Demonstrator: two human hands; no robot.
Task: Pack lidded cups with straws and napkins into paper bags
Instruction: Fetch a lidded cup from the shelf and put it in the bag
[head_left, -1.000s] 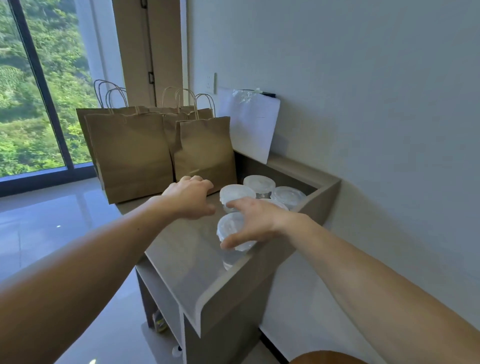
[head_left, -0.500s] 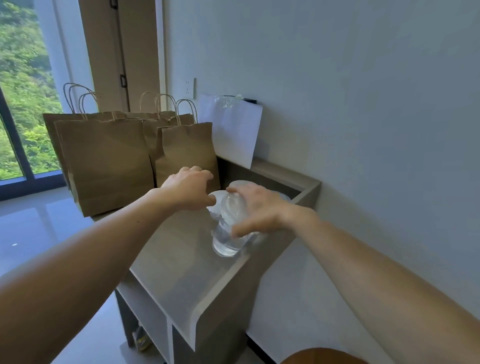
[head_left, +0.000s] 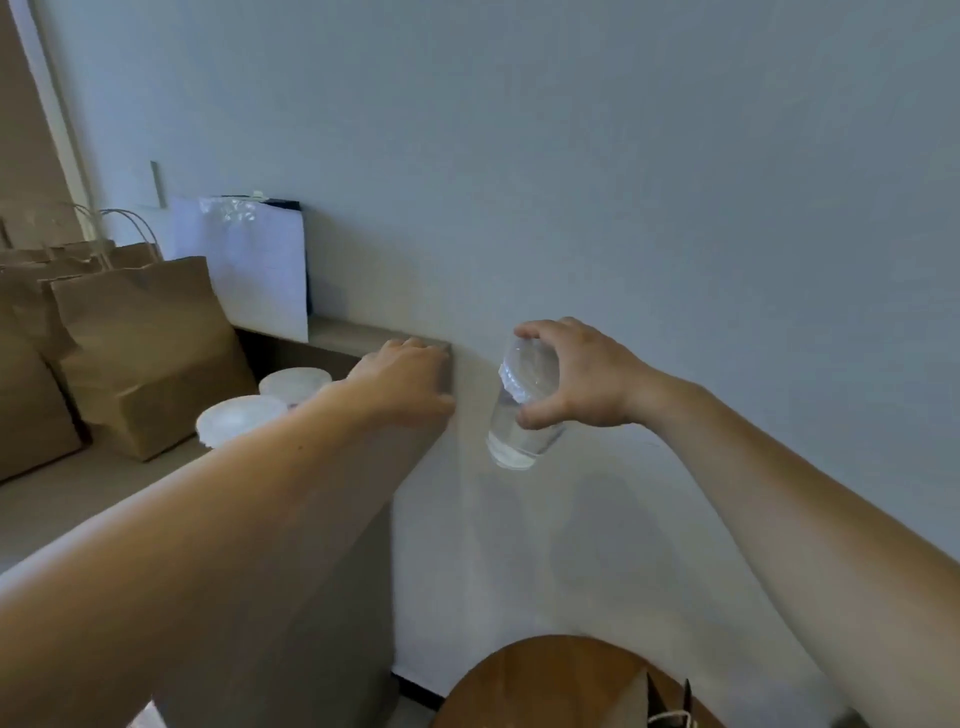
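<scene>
The fingers (head_left: 535, 332) of the right hand (head_left: 582, 376) are wrapped around a clear lidded cup (head_left: 524, 402), thumb low on its wall and the other fingers curled over the lid end, so they are clamped on it. The cup hangs in the air beyond the right end of the bench (head_left: 104, 483), in front of the wall, touching nothing but the hand. Its long axis is tilted: the lid end leans up and toward the right, the base points down and to the left.

It looks light, thin-walled and smooth, so it probably flexes under a hard squeeze and could slip. A hold around the upper wall just under the lid seems safest, since pressing on the lid might pop it.

The left hand (head_left: 410, 379) rests on the far corner of the bench, fingers together and bent over the edge, holding nothing. Just behind its forearm stand two more lidded cups (head_left: 241, 418), upright. Further left, brown paper bags (head_left: 140, 353) stand on the bench with handles up. A white sheet (head_left: 249, 265) leans against the wall behind them.
</scene>
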